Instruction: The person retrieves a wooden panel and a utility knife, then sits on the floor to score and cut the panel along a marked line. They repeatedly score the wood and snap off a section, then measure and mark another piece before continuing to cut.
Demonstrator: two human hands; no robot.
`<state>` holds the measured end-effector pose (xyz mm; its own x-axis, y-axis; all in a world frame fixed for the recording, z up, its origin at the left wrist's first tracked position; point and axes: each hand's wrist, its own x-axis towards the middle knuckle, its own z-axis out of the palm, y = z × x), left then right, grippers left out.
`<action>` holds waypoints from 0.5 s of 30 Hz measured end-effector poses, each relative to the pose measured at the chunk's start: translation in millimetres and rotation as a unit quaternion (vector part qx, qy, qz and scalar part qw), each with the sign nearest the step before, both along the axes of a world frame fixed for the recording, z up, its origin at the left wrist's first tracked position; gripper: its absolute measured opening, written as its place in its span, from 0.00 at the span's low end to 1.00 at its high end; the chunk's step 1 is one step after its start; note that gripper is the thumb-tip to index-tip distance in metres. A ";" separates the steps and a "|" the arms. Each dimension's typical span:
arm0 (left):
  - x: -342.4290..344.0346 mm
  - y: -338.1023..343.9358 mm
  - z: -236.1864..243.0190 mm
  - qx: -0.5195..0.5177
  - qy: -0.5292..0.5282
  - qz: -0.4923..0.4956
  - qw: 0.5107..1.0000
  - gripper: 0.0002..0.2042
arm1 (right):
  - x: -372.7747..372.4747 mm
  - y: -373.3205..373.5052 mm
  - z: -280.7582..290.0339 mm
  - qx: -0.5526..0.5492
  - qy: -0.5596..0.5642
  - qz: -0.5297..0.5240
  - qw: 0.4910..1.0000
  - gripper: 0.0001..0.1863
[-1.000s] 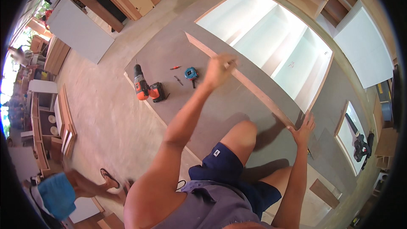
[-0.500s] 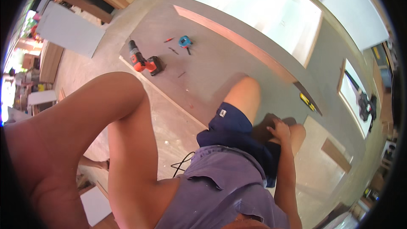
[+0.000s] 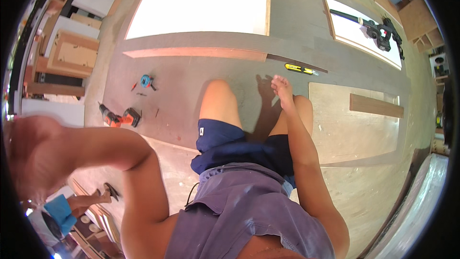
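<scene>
My left arm is bent and raised at the left side of the view. My left hand [image 3: 31, 158] is blurred against the dark rim, so its fingers cannot be made out. Above my right knee, my right hand [image 3: 281, 87] hangs with loosely bent fingers, and nothing shows in it. Just beyond it lies a yellow utility knife [image 3: 299, 69], apart from the fingers. An orange and black cordless drill [image 3: 120, 117] rests on the grey sheet at left. Near that are a blue round tool [image 3: 146, 81] and a small red-tipped piece [image 3: 133, 87].
A long wood strip [image 3: 196, 52] lies ahead, below a large white panel [image 3: 201, 5]. At right, a black power tool [image 3: 381, 33] sits on a smaller white board [image 3: 342, 19]. A brown wood offcut [image 3: 376, 105] lies on a pale sheet [image 3: 354, 136]. Another person's leg [image 3: 86, 202] shows lower left.
The view has turned, so the floor items appear shifted left. My right hand has lifted off my right knee and moved forward toward the utility knife. My left arm stays raised.
</scene>
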<state>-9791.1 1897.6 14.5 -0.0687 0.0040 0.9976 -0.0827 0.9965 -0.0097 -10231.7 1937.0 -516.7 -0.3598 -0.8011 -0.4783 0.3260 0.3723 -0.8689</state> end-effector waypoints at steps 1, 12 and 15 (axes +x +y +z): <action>-34.8 -17.3 -28.8 0.109 0.056 -0.067 0.990 0.09 | 1.2 -10.2 3.3 -0.006 -0.056 -0.048 0.997 0.22; -298.1 -181.2 -413.5 0.453 -0.273 0.104 0.842 0.18 | -37.7 -86.6 5.5 -0.043 -0.324 -0.206 0.922 0.23; -318.9 -178.7 -459.0 0.399 -0.339 0.184 0.832 0.21 | -37.7 -99.7 -1.2 -0.053 -0.326 -0.208 0.921 0.21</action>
<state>-10110.0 1718.9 -444.5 -0.4671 -0.7867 0.4037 -0.6295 0.6165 0.4729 -10269.4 1837.3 -518.0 -0.3101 -0.7132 -0.6286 0.8865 0.0219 -0.4621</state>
